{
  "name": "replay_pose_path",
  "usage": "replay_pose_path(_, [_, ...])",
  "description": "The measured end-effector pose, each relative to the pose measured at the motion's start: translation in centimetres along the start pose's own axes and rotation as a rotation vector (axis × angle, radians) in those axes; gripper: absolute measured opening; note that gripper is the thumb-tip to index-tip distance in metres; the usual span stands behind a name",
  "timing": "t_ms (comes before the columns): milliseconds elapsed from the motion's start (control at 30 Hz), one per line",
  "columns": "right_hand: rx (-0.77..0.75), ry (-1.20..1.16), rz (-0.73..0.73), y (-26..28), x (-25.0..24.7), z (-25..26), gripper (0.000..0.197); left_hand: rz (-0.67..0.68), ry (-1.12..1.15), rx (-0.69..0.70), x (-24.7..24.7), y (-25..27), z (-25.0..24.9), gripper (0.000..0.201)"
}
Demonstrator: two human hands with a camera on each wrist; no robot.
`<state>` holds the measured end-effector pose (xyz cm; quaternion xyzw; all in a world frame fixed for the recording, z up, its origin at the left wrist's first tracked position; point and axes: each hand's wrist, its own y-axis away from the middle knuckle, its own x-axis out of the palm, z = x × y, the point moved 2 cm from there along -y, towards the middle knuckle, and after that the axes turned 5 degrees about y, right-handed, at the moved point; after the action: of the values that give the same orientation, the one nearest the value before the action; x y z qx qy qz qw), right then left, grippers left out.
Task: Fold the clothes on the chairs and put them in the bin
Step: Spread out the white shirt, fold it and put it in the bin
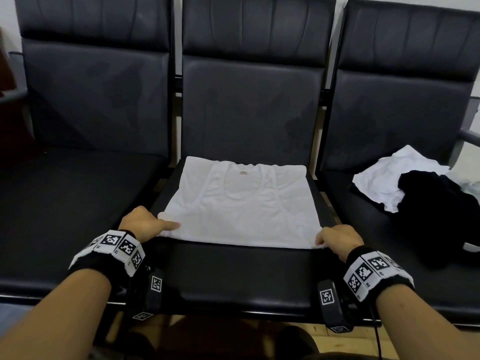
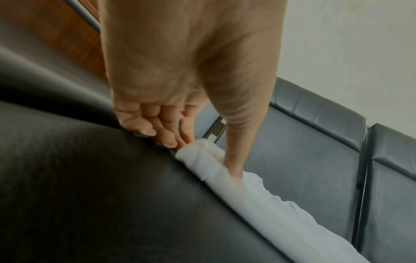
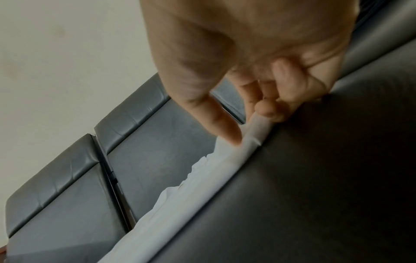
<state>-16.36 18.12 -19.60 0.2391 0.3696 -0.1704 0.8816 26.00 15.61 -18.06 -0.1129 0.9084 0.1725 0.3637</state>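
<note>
Head view: white vest (image 1: 241, 211) lies flat on middle chair (image 1: 233, 276) seat, neckline toward backrest. Left hand (image 1: 144, 224) pinches near left corner, thumb on top, fingers curled beneath. Right hand (image 1: 339, 240) pinches near right corner likewise. White and black clothes (image 1: 405, 188) heaped on right chair (image 1: 405, 100).

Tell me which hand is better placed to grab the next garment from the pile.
Right. The right hand sits beside the clothes pile on the right chair; the left hand is across the vest.
</note>
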Motion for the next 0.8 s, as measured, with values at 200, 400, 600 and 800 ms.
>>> replay_pose_path(200, [-0.091, -0.177, -0.067, -0.7, -0.1, -0.4, 0.015, -0.014, 0.104, 0.109, 0.1, 0.2, -0.3, 0.039])
replay_pose_path(400, [-0.196, -0.424, -0.165, 1.0, -0.6, 0.2, 0.014, -0.016, 0.638, 0.044, 0.6, -0.1, -0.5, 0.016])
replay_pose_path(600, [-0.125, -0.469, -0.091, 1.2, 0.0, 0.5, 0.016, -0.006, 0.645, 0.122, 0.6, 0.4, -0.8, 0.009])
replay_pose_path(800, [-0.064, -0.211, -0.097, 0.5, 0.6, 0.0, 0.026, 0.078, 0.738, 0.141, 1.1, 1.0, -1.2, 0.006])
